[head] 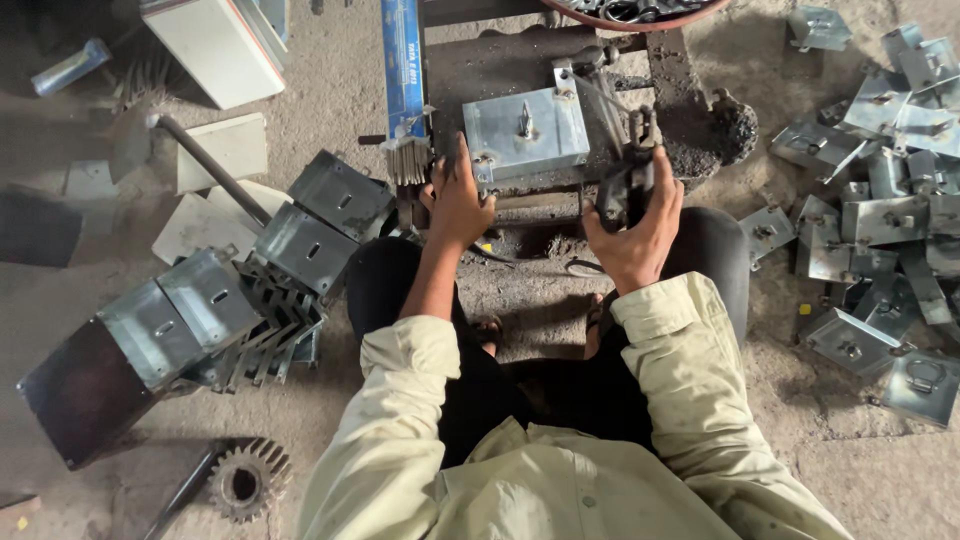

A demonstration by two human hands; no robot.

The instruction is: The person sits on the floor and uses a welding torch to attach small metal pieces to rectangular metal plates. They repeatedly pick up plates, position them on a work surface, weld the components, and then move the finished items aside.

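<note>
A grey sheet-metal box (525,132) with a small stud on top sits on a dark, dirty work stand (480,60) in front of me. My left hand (458,202) rests against the box's near left corner, fingers partly spread on the stand's edge. Wrapped around a black electrode holder (625,185), my right hand (634,232) keeps it at the box's right side. A bundle of welding rods (408,160) pokes out of a blue packet (403,65) just left of my left hand.
Stacked folded metal boxes (215,310) lie on the floor at left. Several loose metal brackets (885,215) are heaped at right. A rusty gear wheel (248,480) lies at lower left, a white case (215,45) at upper left. My knees flank the stand.
</note>
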